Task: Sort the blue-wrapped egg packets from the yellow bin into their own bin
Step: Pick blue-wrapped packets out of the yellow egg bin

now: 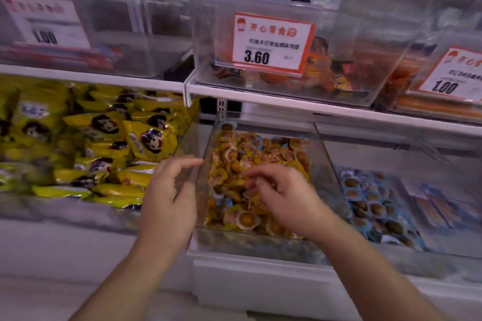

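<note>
Fingers nr "3.60" tag

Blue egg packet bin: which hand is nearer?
Right. The right hand hovers over the yellow bin beside the blue egg packet bin; the left hand is at the yellow bin's far wall.

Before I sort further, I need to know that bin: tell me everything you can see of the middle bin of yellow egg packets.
The middle bin is clear plastic with slanted walls, sitting on the lower shelf. It is heaped with yellow egg packets, a few blue-wrapped ones among them. The left hand rests at its left wall; the right hand hovers over the pile.
</note>
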